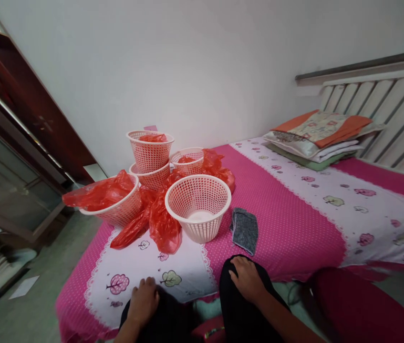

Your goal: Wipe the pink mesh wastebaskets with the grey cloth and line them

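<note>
Paper [25, 287] lies on the floor [67, 247] at the far left. Right of it, at the left edge of a pink-and-white bedcover [280, 209], stands a left basket [126, 212], pale pink and latticed, with a red plastic bag [105, 193] spilling over its rim. Nearer, the person's left hand [144, 302] rests on the left knee, fingers bent over it, no object showing between them. Farther back, an upper basket [151, 156] sits in a lower basket [153, 180]; crumpled red bags [166, 224] lie between these and the middle. A far basket [192, 166] stands behind, near the wall [202, 71].

In the middle, just beside the red bags, stands the near basket [203, 231], upright, its white bottom in view. To its right lies a grey cloth [244, 231]. The right hand [246, 276] rests palm down on the right knee, fingers slightly parted, gripping nothing visible — near the cloth but not touching it.

Far right, folded bedding [325, 131] is piled by a radiator [384, 105].

I judge this a pause in the handling — both hands at rest. Taking the near basket would call for lifting a hand from its knee and reaching forward to the rim.
</note>
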